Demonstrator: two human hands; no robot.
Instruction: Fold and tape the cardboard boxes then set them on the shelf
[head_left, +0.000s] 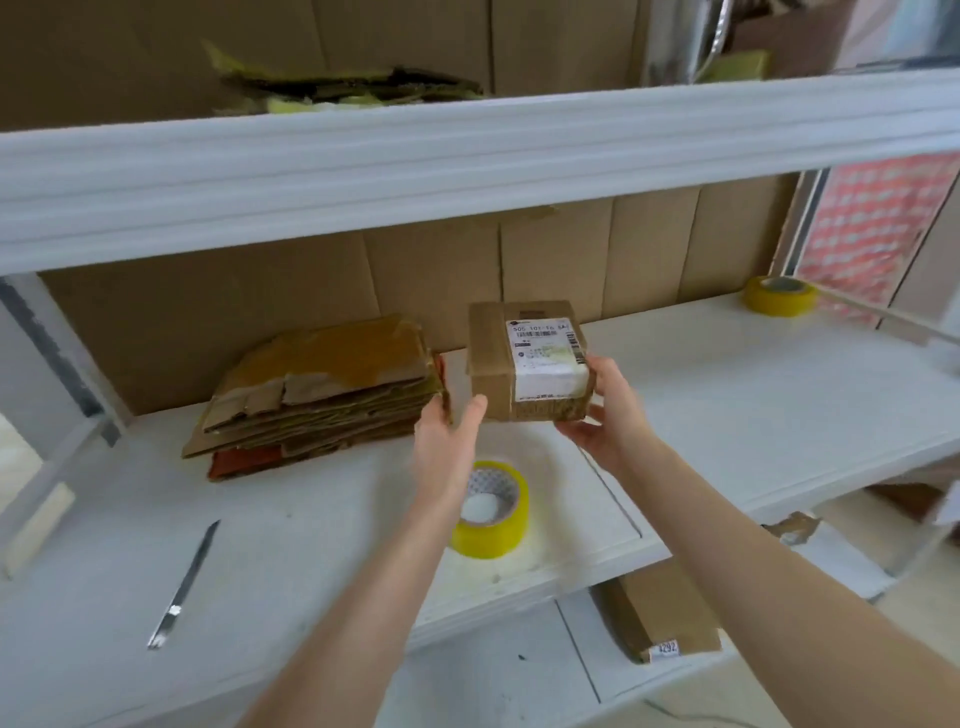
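One hand does the holding: the right hand (597, 415) grips the taped box (524, 358) at its near right corner, thumb on top and fingers beneath. The left hand (447, 441) is spread and holds nothing, just beside the near left corner. The box lies ahead of both hands, long side running left to right, low over the shelf (727, 389) beside the flattened stack (322, 384); whether it already touches the board is hard to tell.

Matt brown cardboard box (524, 364) w/ smooth white paper label (545, 358); at its 9 o'clock, rough, torn flattened cardboard stack (322, 384); at 6 o'clock, glossy yellowish plastic tape roll (491, 512); matt, scuffed white shelf board (311, 545); at 8 o'clock, shiny metal blade (184, 582).
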